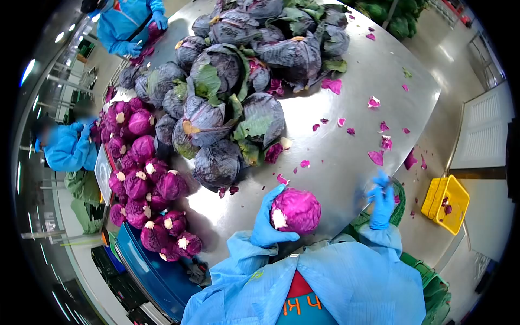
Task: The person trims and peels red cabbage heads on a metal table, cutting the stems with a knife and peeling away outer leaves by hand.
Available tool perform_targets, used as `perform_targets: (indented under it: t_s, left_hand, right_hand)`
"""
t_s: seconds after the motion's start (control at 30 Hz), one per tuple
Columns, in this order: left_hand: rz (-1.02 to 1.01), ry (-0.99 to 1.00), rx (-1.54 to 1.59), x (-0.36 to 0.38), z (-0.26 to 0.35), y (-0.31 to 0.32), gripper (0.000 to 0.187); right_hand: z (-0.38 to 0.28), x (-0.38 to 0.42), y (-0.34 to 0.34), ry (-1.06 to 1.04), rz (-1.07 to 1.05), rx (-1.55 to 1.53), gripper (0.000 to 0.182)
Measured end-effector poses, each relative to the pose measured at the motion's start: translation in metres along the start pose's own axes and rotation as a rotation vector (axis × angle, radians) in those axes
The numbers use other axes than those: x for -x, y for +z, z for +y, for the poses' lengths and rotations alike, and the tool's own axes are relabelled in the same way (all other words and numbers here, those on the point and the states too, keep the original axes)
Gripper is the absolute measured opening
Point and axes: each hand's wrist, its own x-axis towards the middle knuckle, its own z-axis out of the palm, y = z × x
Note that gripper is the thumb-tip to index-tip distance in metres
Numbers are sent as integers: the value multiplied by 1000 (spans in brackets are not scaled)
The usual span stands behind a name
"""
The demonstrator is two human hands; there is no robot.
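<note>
My left hand point(265, 219), in a blue glove, is wrapped round a peeled purple cabbage point(300, 210) with a white cut stem, held over the near edge of the steel table point(319, 146). To the right, my right hand point(382, 203), also gloved, is raised near the table's edge; its fingers are blurred and something dark beside them is too smeared to make out. Unpeeled dark cabbages point(216, 162) with outer leaves are heaped at the table's far middle. Peeled purple cabbages point(136, 184) are piled along the left side.
Leaf scraps point(376, 157) lie scattered across the table's right part. A yellow crate point(447, 203) stands on the floor at right, a green basket point(400, 203) below my right hand. Co-workers in blue stand at far left point(70, 146) and top left point(127, 27).
</note>
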Motion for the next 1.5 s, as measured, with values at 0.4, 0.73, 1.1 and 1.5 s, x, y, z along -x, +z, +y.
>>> perform_targets:
  t_s: [0.4, 0.73, 1.1, 1.5]
  left_hand:
    - [78, -814, 161, 18, 11, -39, 83]
    - [237, -301, 790, -4, -30, -31, 73]
    - [415, -358, 881, -3, -42, -38, 89]
    - [299, -531, 1260, -16, -17, -2, 72]
  right_hand:
    - [24, 13, 94, 511, -795, -209, 50]
    - [5, 18, 152, 583, -644, -163, 41]
    - [-28, 31, 161, 427, -693, 106, 47]
    - [-3, -7, 152, 473, -631, 459, 57]
